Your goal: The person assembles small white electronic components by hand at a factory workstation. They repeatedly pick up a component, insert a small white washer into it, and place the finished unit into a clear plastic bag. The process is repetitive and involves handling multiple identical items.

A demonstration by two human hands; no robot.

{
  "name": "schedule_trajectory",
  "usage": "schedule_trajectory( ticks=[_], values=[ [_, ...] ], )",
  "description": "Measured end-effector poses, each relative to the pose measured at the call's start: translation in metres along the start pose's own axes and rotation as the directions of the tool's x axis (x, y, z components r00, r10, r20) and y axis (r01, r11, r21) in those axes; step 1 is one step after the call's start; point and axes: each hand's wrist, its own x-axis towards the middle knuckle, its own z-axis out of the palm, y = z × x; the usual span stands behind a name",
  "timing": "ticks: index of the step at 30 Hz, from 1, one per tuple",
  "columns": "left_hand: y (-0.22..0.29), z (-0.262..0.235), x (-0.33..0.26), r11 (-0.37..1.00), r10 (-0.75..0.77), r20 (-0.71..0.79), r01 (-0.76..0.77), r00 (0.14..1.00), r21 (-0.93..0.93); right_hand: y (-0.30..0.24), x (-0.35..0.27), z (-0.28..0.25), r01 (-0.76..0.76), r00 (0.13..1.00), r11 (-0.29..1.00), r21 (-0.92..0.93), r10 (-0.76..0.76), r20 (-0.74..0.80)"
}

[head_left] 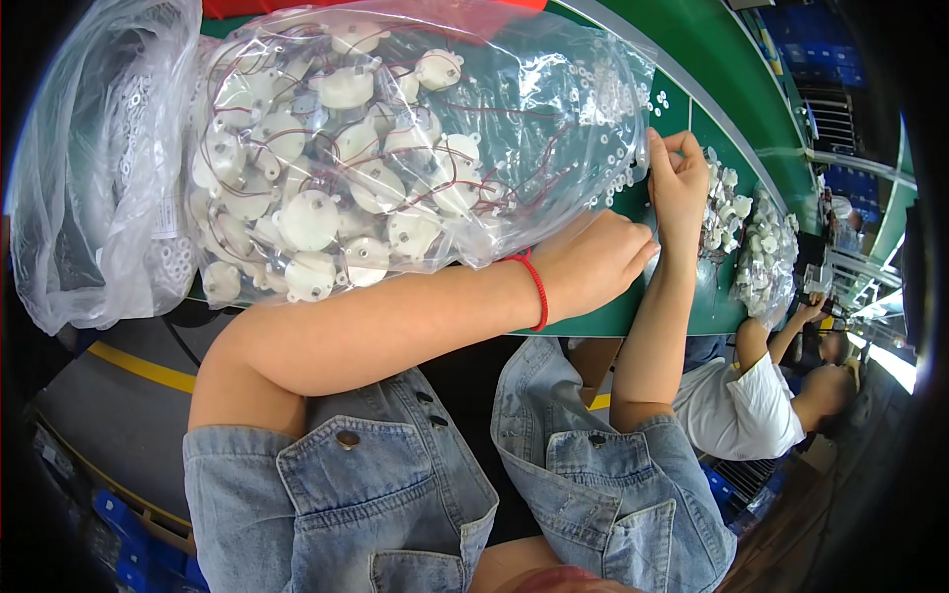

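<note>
A large clear plastic bag point(474, 119) lies across the green table, full of white round parts point(308, 219) with small ears and thin dark red wires. My left hand point(593, 265), a red cord bracelet at its wrist, is just past the bag's near edge. Its fingers are pinched together; what is between them is too small to make out. My right hand point(680, 188) is raised at the bag's right end, thumb and forefinger closed beside the plastic. Whether they grip it or something small, I cannot tell. Small white rings point(615, 148) lie scattered by the right hand.
Another clear bag point(109, 198) at the left holds many white rings. A red container point(376, 8) shows at the far edge. More white wired parts point(725, 208) and a filled bag point(767, 252) lie to the right, near a person in a white shirt point(736, 405).
</note>
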Motion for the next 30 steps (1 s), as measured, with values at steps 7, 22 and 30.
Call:
schedule_trajectory(
  ticks=[7,22,30],
  values=[
    [0.002,-0.001,0.000,1.000,-0.002,0.004,0.002,1.000,-0.013,0.008,0.001,0.000,0.067,0.998,0.998,-0.013,-0.067,-0.008],
    [0.002,-0.001,0.000,1.000,-0.007,0.017,0.007,1.000,0.012,0.001,-0.010,0.007,0.330,0.938,0.840,-0.431,-0.341,0.054],
    [0.004,-0.002,-0.003,0.999,-0.018,0.030,0.017,0.999,0.030,-0.008,-0.011,0.012,0.371,0.925,0.786,-0.495,-0.362,0.119]
  ],
)
